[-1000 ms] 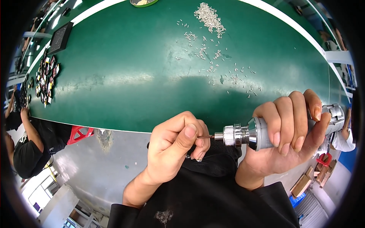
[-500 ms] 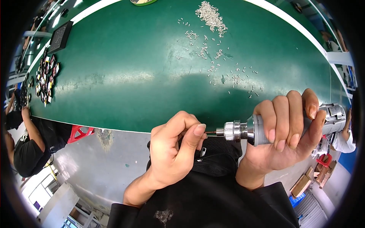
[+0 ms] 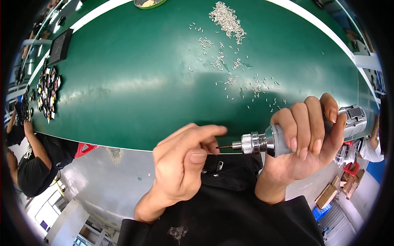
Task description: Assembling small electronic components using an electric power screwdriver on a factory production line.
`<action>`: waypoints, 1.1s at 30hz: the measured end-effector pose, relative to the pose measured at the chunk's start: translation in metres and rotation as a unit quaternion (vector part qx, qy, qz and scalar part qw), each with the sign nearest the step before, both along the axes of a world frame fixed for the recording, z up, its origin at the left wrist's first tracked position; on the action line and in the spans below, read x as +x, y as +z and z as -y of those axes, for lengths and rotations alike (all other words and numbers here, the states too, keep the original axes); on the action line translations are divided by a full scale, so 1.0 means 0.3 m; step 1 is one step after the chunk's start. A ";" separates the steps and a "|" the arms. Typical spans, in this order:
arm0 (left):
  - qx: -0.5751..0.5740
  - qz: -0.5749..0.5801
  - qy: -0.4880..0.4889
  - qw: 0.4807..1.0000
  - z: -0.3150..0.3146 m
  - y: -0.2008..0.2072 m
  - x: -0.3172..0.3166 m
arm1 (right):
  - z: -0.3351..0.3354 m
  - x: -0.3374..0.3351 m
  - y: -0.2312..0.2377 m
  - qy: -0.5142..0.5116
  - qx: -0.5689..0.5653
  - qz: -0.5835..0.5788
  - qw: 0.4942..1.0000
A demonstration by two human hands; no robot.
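I am gripping a grey power screwdriver [image 3: 280, 142] in my right hand [image 3: 307, 163], my fingers wrapping over its body while the tool is lying nearly level above the table's near edge. Its knurled silver collar [image 3: 247, 143] is facing left, and a thin coppery bit [image 3: 225, 146] is pointing out of it toward my left hand [image 3: 175, 162]. That hand is bending loosely, the index finger stretching out to the right above the bit and slightly blurring, the thumb standing apart from it; the other fingers are curling just beside the bit's tip, and I cannot tell whether they are touching it or pinching anything small. Beyond my hands the green tabletop [image 3: 123, 102] is bearing a heap of small silver fasteners [image 3: 226, 20] near its far side, with loose fasteners [image 3: 256, 91] scattering from there toward my right hand. A green-rimmed dish [image 3: 151, 7] is sitting at the far edge, left of the heap. Farther left, a black tray [image 3: 65, 47] is resting behind a pile of small dark parts [image 3: 48, 92], and a co-worker in black [image 3: 35, 172] is reaching toward the table's left end.
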State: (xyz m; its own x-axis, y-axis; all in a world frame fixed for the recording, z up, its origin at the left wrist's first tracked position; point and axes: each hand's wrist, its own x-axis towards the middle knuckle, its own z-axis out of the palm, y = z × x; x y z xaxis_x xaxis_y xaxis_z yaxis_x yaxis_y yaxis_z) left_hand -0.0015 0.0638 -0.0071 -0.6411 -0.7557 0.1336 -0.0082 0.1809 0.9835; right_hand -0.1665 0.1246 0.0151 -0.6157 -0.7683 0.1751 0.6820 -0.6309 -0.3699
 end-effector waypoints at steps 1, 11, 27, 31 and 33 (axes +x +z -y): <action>-0.068 0.048 0.036 0.996 0.035 0.008 0.022 | 0.015 0.006 0.002 0.003 -0.009 0.007 1.000; -0.217 0.267 0.272 0.899 0.636 0.130 0.365 | 0.058 0.135 -0.045 0.016 0.184 -0.007 0.983; -0.409 0.480 0.256 0.733 1.984 -0.063 0.606 | 0.167 0.186 -0.058 0.144 0.165 0.027 0.975; -0.341 0.444 0.264 0.786 1.998 -0.059 0.583 | 0.150 0.178 -0.051 0.154 0.148 0.047 0.976; -0.321 0.426 0.292 0.794 1.954 -0.037 0.582 | 0.138 0.161 -0.046 0.171 0.146 0.036 0.974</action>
State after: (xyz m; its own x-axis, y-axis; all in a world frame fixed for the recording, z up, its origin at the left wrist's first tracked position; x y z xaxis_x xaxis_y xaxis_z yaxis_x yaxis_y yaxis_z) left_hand 0.1730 -0.5223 -0.0181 -0.2705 -0.9088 0.3176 -0.8876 0.3632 0.2832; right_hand -0.1182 0.0831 0.0014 -0.3168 -0.9414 -0.1158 0.8644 -0.2363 -0.4438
